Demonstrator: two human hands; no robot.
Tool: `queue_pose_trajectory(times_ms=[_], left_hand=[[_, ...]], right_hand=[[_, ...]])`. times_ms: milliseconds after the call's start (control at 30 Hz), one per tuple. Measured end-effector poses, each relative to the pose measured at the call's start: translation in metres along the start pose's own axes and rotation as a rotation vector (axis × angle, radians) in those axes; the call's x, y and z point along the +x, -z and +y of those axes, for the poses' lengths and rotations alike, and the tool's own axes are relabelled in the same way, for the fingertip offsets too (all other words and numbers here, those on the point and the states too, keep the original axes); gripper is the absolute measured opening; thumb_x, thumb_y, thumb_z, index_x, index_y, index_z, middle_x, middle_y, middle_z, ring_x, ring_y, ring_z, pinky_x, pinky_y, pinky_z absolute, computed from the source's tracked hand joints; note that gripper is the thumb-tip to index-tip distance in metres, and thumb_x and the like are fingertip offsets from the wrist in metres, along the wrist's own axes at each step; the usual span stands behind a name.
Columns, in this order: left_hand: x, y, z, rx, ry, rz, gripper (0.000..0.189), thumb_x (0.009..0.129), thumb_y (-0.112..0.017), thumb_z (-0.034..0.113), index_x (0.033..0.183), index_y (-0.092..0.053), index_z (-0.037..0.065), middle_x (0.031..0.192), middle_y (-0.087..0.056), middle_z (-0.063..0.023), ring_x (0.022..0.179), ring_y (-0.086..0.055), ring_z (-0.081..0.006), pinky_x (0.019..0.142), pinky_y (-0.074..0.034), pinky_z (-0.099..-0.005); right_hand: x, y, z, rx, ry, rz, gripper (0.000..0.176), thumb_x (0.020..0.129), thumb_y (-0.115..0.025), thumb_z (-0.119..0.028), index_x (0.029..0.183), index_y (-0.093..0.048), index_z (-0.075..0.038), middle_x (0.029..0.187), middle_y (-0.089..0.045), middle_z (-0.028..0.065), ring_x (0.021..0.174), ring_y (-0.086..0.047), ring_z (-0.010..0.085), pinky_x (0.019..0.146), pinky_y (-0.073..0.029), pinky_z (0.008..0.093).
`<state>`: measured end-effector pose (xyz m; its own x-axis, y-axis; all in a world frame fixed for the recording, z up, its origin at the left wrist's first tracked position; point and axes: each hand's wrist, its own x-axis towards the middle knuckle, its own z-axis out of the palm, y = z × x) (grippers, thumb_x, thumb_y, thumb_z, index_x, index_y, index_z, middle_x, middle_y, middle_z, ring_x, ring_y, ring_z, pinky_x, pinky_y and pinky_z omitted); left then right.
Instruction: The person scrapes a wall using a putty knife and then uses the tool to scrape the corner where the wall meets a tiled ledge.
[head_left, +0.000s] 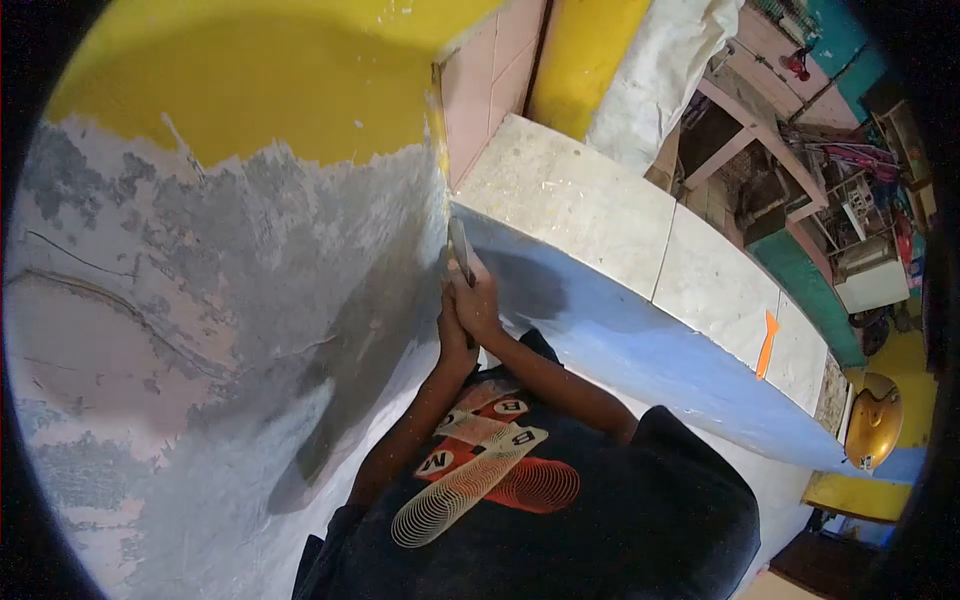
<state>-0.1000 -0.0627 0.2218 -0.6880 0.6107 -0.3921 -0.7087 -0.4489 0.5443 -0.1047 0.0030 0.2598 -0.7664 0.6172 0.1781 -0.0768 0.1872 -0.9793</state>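
A scraper (459,240) with a flat grey blade points up into the inner corner between the patchy wall (250,290) and the blue panel under the tiled ledge. My right hand (478,303) is closed around it just below the blade. Lower down and to the left, my left hand (453,328) is closed too, pressed against the right hand at the tool's handle. Most of the handle is hidden by my fingers. Yellow paint covers the top of the wall; below it the surface is scraped to grey and pale pink.
Along the right runs a cream tiled ledge (600,220) above a blue panel (620,340). An orange plastic tool (767,345) lies on the ledge. A golden helmet (874,424) is at its far end. White sheeting (660,80) hangs by a yellow pillar (580,65); cluttered shelves stand beyond.
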Motion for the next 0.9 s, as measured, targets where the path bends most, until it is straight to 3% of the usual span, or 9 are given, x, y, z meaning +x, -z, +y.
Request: queue_pose_trajectory(times_ms=[67, 167, 300, 400, 500, 600, 800, 867, 900], left_hand=[[0.000, -0.005, -0.004, 0.033, -0.031, 0.154, 0.056, 0.093, -0.034, 0.050, 0.124, -0.045, 0.004, 0.114, -0.052, -0.0077, 0.101, -0.052, -0.0164, 0.085, -0.041, -0.0284], [-0.005, -0.012, -0.009, 0.074, -0.130, 0.204, 0.058, 0.093, -0.034, 0.050, 0.121, -0.047, 0.002, 0.115, -0.052, -0.0096, 0.101, -0.052, -0.0166, 0.085, -0.042, -0.0296], [-0.007, -0.009, -0.014, 0.131, -0.124, 0.211, 0.059, 0.094, -0.032, 0.050, 0.123, -0.045, 0.000, 0.118, -0.051, -0.0117, 0.104, -0.051, -0.0179, 0.086, -0.041, -0.0301], [-0.011, -0.013, -0.020, 0.129, -0.139, 0.256, 0.060, 0.094, -0.031, 0.050, 0.125, -0.044, 0.000, 0.118, -0.051, -0.0122, 0.106, -0.051, -0.0179, 0.087, -0.040, -0.0296], [-0.020, -0.005, -0.024, 0.078, -0.054, 0.144, 0.059, 0.094, -0.029, 0.050, 0.127, -0.041, 0.003, 0.120, -0.050, -0.0105, 0.108, -0.050, -0.0179, 0.087, -0.040, -0.0293], [-0.013, -0.004, -0.026, -0.033, 0.007, 0.157, 0.056, 0.094, -0.029, 0.049, 0.129, -0.040, 0.007, 0.121, -0.049, -0.0071, 0.108, -0.049, -0.0177, 0.089, -0.039, -0.0297], [0.001, 0.009, -0.025, -0.039, -0.076, -0.064, 0.052, 0.093, -0.033, 0.050, 0.130, -0.040, 0.014, 0.118, -0.049, -0.0044, 0.106, -0.050, -0.0175, 0.090, -0.040, -0.0313], [-0.003, 0.006, -0.017, -0.179, 0.063, -0.050, 0.048, 0.093, -0.035, 0.049, 0.127, -0.042, 0.016, 0.111, -0.052, -0.0034, 0.100, -0.052, -0.0169, 0.085, -0.043, -0.0323], [-0.003, 0.010, -0.015, -0.179, 0.056, -0.044, 0.048, 0.093, -0.035, 0.049, 0.127, -0.042, 0.016, 0.111, -0.052, -0.0034, 0.100, -0.052, -0.0169, 0.085, -0.043, -0.0323]], right_hand=[[-0.002, 0.002, 0.003, 0.185, -0.107, -0.027, 0.035, 0.091, -0.049, -0.021, 0.118, -0.050, 0.000, 0.078, -0.054, 0.0016, 0.070, -0.047, 0.0110, 0.064, -0.042, 0.0264], [0.002, 0.013, 0.015, 0.246, -0.138, -0.192, 0.041, 0.092, -0.049, -0.021, 0.128, -0.043, -0.001, 0.098, -0.057, 0.0037, 0.084, -0.049, 0.0102, 0.079, -0.041, 0.0244], [-0.001, 0.014, 0.009, 0.596, -0.229, -0.225, 0.038, 0.093, -0.049, -0.022, 0.124, -0.046, 0.001, 0.098, -0.057, 0.0024, 0.086, -0.049, 0.0099, 0.080, -0.041, 0.0247], [-0.007, 0.016, 0.020, 0.375, -0.212, -0.256, 0.042, 0.093, -0.048, -0.023, 0.128, -0.043, 0.000, 0.105, -0.057, 0.0048, 0.093, -0.051, 0.0127, 0.083, -0.040, 0.0260], [-0.019, 0.012, 0.016, 0.251, 0.001, 0.000, 0.031, 0.092, -0.049, -0.018, 0.119, -0.050, -0.002, 0.072, -0.045, -0.0057, 0.060, -0.037, 0.0041, 0.054, -0.034, 0.0199], [-0.017, 0.016, 0.004, 0.153, -0.037, -0.031, 0.035, 0.092, -0.048, -0.018, 0.123, -0.048, -0.001, 0.075, -0.049, -0.0017, 0.065, -0.041, 0.0063, 0.060, -0.038, 0.0209], [-0.008, 0.013, -0.007, 0.034, 0.105, -0.038, 0.041, 0.092, -0.045, -0.021, 0.128, -0.042, -0.001, 0.099, -0.059, 0.0165, 0.086, -0.054, 0.0204, 0.080, -0.042, 0.0281], [-0.009, 0.015, -0.010, -0.020, 0.026, -0.161, 0.048, 0.095, -0.039, -0.018, 0.138, -0.027, -0.002, 0.138, -0.035, 0.0198, 0.125, -0.038, 0.0306, 0.100, -0.031, 0.0340], [-0.010, 0.012, -0.011, -0.015, 0.026, -0.168, 0.048, 0.095, -0.039, -0.018, 0.138, -0.027, -0.002, 0.138, -0.035, 0.0198, 0.125, -0.038, 0.0306, 0.100, -0.031, 0.0340]])
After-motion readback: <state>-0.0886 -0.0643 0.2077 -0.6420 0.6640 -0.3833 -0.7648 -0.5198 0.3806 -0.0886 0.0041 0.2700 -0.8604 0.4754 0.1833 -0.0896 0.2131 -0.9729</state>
